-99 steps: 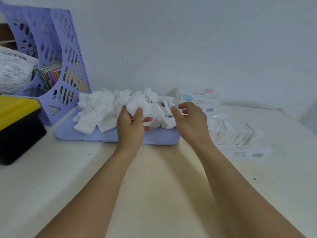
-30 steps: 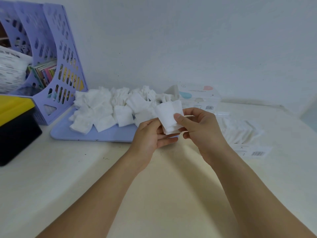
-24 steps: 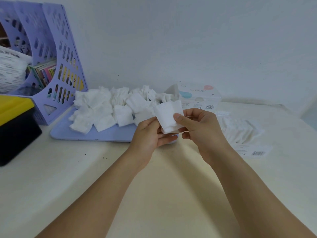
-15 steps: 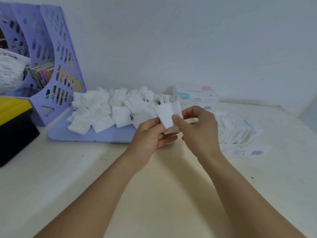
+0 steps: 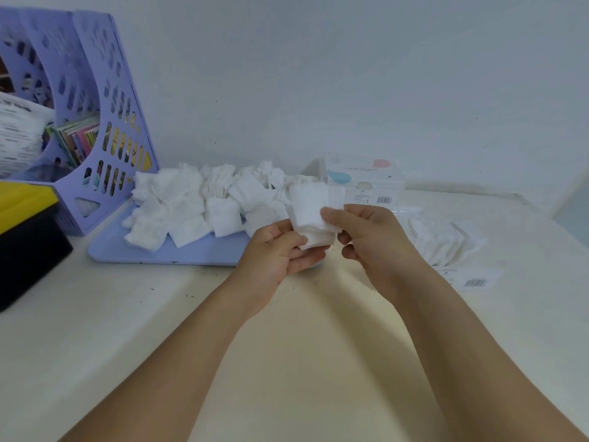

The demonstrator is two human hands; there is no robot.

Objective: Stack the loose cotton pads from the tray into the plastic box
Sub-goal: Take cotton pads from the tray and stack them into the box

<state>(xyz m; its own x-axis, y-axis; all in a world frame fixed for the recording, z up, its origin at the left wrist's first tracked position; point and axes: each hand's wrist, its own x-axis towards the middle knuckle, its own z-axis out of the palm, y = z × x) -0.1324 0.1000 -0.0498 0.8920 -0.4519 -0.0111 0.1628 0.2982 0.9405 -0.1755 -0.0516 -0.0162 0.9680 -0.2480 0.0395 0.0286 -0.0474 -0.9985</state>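
Both forearms extended forward; left hand (image 5: 280, 250) and right hand (image 5: 373, 240) close together, fingers (image 5: 331, 216) pinching.

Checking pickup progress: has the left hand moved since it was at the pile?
Yes. The left hand has drawn back off the tray toward the person, now holding pads.

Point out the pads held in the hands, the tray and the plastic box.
held pads (image 5: 307, 204), head view: flat face of the front pad, above the thumbs.
tray (image 5: 204, 252), head view: bare lilac floor near its front edge.
plastic box (image 5: 363, 178), head view: clear front wall with the printed label.
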